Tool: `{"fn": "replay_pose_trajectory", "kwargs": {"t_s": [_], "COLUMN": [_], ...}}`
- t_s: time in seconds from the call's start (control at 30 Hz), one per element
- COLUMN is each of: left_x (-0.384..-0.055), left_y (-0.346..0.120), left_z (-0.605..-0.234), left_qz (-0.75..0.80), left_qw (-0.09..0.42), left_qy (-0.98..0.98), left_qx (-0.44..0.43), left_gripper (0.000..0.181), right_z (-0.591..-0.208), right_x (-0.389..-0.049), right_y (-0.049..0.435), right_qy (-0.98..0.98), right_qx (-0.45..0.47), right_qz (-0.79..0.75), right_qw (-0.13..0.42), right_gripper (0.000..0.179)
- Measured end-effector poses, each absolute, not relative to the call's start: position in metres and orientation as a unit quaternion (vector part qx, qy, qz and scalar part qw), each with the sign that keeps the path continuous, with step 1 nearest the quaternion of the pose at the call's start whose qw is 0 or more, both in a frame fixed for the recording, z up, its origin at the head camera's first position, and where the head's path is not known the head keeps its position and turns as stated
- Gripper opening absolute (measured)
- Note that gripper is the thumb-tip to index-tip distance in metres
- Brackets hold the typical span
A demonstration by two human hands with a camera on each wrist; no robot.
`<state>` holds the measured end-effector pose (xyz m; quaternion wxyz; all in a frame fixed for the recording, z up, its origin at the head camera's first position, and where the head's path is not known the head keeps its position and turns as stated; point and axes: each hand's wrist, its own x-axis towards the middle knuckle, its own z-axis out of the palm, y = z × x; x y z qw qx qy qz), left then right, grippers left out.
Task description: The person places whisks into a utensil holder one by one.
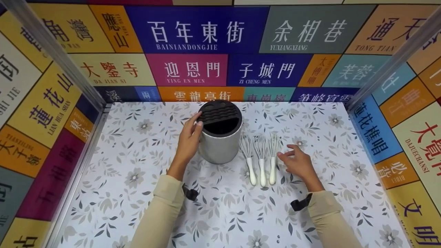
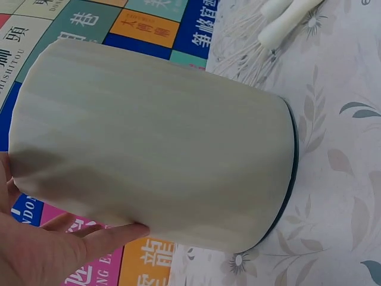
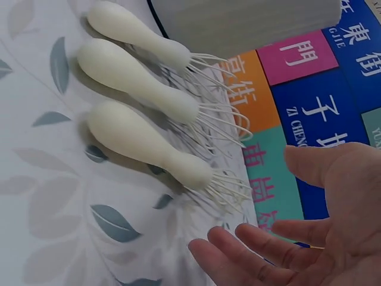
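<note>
A light grey cylindrical canister (image 1: 220, 150) stands upright, topped by a black insert (image 1: 220, 115) with ridged slots and one wide dark opening. My left hand (image 1: 188, 139) touches the canister's left side close to the rim, its fingers fairly straight. In the left wrist view the thumb (image 2: 122, 233) lies along the canister wall. Three small whisks with cream handles and pale wires lie side by side to the canister's right: a left whisk (image 1: 251, 172), a middle whisk (image 1: 262, 174) and a right whisk (image 1: 272, 172). Beside the right whisk hovers my right hand (image 1: 299, 163), fingers spread and holding nothing.
The table (image 1: 113, 193) has a white covering printed with grey leaves and flowers. Panels with colourful Chinese signs form a back wall (image 1: 196, 31) and two side walls, joined at clear corner posts. The canister stands near the table's back edge.
</note>
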<state>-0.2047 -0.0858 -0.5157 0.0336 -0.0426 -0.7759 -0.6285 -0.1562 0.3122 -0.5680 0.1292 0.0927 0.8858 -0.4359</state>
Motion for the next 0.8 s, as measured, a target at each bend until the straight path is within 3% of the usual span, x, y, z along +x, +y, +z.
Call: {"fn": "replay_pose_trajectory", "kwargs": {"t_s": [0.8], "left_x": [-0.202], "left_y": [-0.082], "left_z": [-0.514], "left_qz": [-0.648], "left_qw": [-0.007], "left_qy": [-0.762], "left_qx": [0.011], "left_gripper": [0.044], "right_z": [-0.594], "right_x": [-0.151], "right_y": [0.293], "right_qy": [0.853], "right_qx": [0.126], "right_qz": [-0.477], "right_qw": [0.169], "right_gripper": [0.064]}}
